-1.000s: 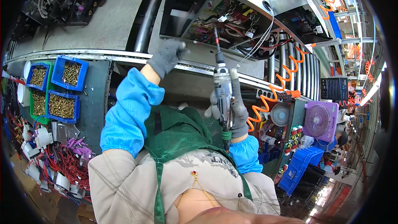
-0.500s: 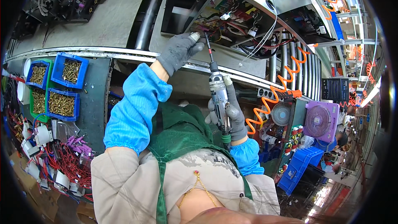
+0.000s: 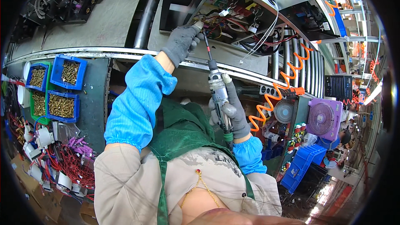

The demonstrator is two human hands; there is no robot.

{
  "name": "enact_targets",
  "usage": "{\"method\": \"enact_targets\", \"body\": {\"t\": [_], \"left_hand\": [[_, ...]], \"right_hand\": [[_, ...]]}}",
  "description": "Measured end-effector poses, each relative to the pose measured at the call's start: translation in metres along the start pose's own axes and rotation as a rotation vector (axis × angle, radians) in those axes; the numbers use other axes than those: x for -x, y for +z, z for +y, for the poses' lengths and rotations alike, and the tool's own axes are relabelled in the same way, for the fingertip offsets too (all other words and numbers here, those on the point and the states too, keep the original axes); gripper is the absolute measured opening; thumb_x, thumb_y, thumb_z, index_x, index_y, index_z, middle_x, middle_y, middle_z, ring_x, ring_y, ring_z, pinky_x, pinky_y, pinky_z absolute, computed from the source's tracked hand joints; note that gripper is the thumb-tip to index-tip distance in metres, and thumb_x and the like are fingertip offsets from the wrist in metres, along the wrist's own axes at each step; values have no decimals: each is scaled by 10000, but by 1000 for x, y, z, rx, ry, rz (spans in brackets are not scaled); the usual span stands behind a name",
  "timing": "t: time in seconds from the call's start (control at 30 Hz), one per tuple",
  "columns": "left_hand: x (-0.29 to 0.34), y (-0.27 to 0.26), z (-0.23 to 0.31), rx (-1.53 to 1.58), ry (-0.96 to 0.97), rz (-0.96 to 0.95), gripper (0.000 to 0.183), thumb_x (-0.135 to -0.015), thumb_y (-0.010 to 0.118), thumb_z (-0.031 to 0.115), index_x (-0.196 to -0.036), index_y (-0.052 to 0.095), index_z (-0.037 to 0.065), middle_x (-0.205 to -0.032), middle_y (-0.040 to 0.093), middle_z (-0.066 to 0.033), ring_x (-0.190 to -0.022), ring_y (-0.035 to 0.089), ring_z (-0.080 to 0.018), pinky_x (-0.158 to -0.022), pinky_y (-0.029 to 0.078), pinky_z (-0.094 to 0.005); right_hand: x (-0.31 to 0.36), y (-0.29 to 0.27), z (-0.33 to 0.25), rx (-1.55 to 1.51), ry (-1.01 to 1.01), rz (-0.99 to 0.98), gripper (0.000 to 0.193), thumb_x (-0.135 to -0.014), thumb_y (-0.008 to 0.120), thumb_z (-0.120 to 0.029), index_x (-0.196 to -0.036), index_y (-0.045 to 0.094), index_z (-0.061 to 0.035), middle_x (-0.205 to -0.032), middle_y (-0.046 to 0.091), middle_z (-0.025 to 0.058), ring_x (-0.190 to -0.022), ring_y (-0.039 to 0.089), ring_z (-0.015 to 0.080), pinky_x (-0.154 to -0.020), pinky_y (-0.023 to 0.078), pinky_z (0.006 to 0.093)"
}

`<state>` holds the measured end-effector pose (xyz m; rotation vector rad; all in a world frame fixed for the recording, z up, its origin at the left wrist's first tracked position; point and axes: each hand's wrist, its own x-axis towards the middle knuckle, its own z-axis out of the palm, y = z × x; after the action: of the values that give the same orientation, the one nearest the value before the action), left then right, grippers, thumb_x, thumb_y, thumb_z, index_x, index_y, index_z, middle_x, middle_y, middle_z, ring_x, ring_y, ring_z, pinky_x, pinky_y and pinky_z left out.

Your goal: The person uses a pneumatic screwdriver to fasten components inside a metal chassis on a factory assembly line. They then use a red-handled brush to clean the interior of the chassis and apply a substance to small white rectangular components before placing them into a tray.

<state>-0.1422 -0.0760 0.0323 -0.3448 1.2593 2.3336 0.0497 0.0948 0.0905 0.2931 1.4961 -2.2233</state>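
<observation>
My right hand, in a grey glove, is wrapped round the body of a silver power screwdriver with a green end piece. Its long bit points away from me, and the tip reaches the near edge of an open metal cabinet full of wires. At that edge, beside the bit tip, my gloved left hand has its fingers drawn together. Whatever they pinch is hidden. Inside the cabinet lie bundled wires in red, white and black, with white connectors.
Blue bins of brass-coloured screws stand on the left bench, near red wire bundles. A coiled orange hose hangs at the right, before metal rollers. Farther right are a purple fan and a blue crate.
My left hand has moved slightly away from me, its fingers closer together at the cabinet edge. The screwdriver's bit has shifted a little left and farther in.
</observation>
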Motion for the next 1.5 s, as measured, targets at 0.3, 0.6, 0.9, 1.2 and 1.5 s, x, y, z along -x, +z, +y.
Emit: {"method": "enact_targets", "body": {"t": [0.3,0.6,0.9,1.2,1.5], "left_hand": [[-4,10,17,-314,38,-3,329,-867,647,354,-797,606,35,-650,589,-14,-448,452,-42,-375,323,-175],[-14,6,8,-328,69,5,331,-878,637,369,-893,622,38,-689,605,-27,-488,490,-34,-391,376,-157],[-13,9,3,-373,198,-68,378,-858,653,413,-883,650,36,-706,625,-26,-537,524,-56,-473,424,-187],[-37,58,-27,-404,523,378,252,-951,471,212,-1102,595,53,-872,610,-69,-722,565,-158,-697,481,-278],[-112,86,-38,-2,970,478,186,-782,642,96,-961,661,50,-909,676,-98,-801,628,-224,-740,486,-324]], "right_hand": [[-3,-16,3,-225,-20,-91,1040,-651,748,-372,-1489,140,-272,-877,560,166,-509,576,198,-479,544,341],[-13,-34,-10,-112,41,-95,1056,-639,759,-381,-1487,137,-284,-896,562,156,-507,585,201,-478,554,342],[-20,-50,-9,-359,18,-222,1016,-688,746,-264,-1488,120,-287,-921,549,198,-508,587,231,-466,549,346],[-20,-53,-21,-361,-127,-195,1023,-693,738,-191,-1486,107,-324,-948,533,213,-503,570,219,-470,541,350],[2,-59,-25,-305,-151,-120,1018,-669,750,-206,-1482,148,-319,-950,534,206,-510,572,218,-477,547,349]]}}
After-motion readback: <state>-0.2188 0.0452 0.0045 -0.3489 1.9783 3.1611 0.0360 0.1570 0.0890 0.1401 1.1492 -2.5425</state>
